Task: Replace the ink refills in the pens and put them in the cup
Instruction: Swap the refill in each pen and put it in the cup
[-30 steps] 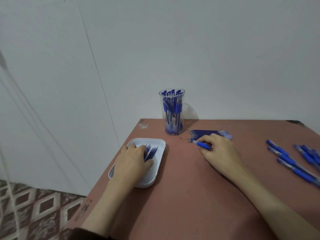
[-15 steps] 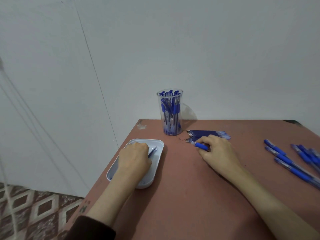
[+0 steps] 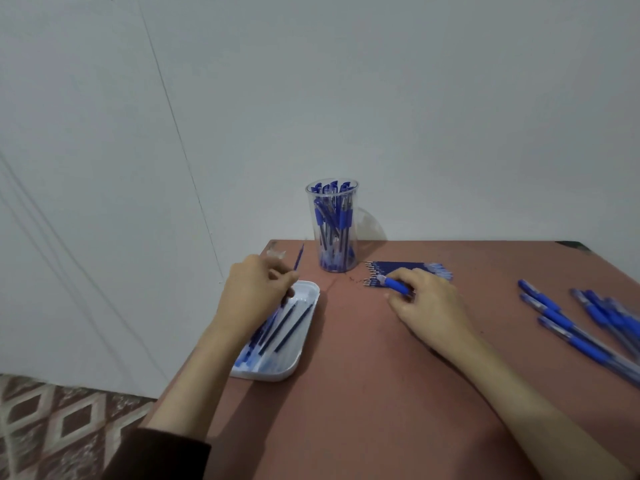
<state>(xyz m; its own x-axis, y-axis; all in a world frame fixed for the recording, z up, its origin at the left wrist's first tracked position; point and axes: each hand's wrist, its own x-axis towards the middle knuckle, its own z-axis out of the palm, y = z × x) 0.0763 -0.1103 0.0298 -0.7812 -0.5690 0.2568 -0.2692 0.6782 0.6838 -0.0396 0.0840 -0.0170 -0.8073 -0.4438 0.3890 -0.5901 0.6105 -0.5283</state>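
Evidently the layout runs around the tall clear plastic cup (image 3: 331, 233), which stands at the far edge of the reddish-brown table (image 3: 363, 403) and already holds a good bunch of blue pens, so finished ones have a place out of the way. Just left of the cup and nearer the person lies a shallow white plastic tray (image 3: 277, 375) with several thin dark refills in it, probably the spent ones kept apart from the fresh. Above that tray the left hand (image 3: 254, 294) pinches one thin blue refill (image 3: 298, 259), its end angled up toward the cup. Just right of the cup, a neat row of blue refills (image 3: 408, 266) lies with tips aligned, easy to pick singly. The right hand (image 3: 427, 306) rests beside that row, fingers curled round a short blue pen barrel (image 3: 394, 285); whether it is a whole pen or only the grip section is hard to tell. Well right of the cup, loose blue pens (image 3: 588, 323) wait, seemingly not yet refilled.
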